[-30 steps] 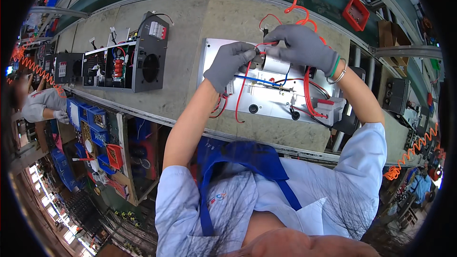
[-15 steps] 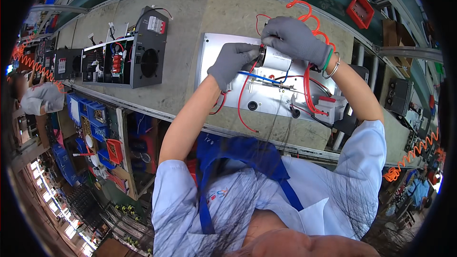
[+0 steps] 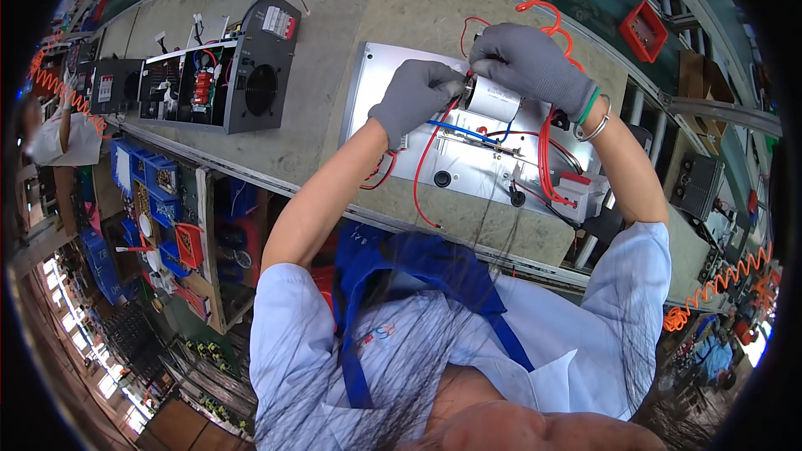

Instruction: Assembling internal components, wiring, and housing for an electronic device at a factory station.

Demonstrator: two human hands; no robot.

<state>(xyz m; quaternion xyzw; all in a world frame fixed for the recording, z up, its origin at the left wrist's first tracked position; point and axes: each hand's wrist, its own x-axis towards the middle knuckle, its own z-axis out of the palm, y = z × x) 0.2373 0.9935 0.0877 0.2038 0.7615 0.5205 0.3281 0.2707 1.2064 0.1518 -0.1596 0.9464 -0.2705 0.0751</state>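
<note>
A white cylinder (image 3: 494, 102), which looks like a capacitor, lies on a bare metal panel (image 3: 376, 67). Both my grey-gloved hands meet at its left end. My left hand (image 3: 416, 98) has thumb and fingers pinched together there, beside a long red wire (image 3: 423, 171) that trails down to the panel's near edge. My right hand (image 3: 535, 68) reaches over the cylinder from the far right, its fingers curled closed by the same end. The fingertips hide what either hand grips. A blue wire (image 3: 464, 129) and a bundle of red wires (image 3: 545, 159) run across the panel.
An opened dark metal case (image 3: 255, 88) with a fan and wiring stands left on the bench. A coiled orange hose (image 3: 539, 5) hangs beyond my right hand. A red bin (image 3: 643, 31) sits far right. Blue parts bins (image 3: 159, 179) are below left; a person (image 3: 67, 138) is farther left.
The view has shifted and tilted slightly. Both hands stay at the cylinder's left end, with small changes in the fingers. At far left, the other person has changed posture.
</note>
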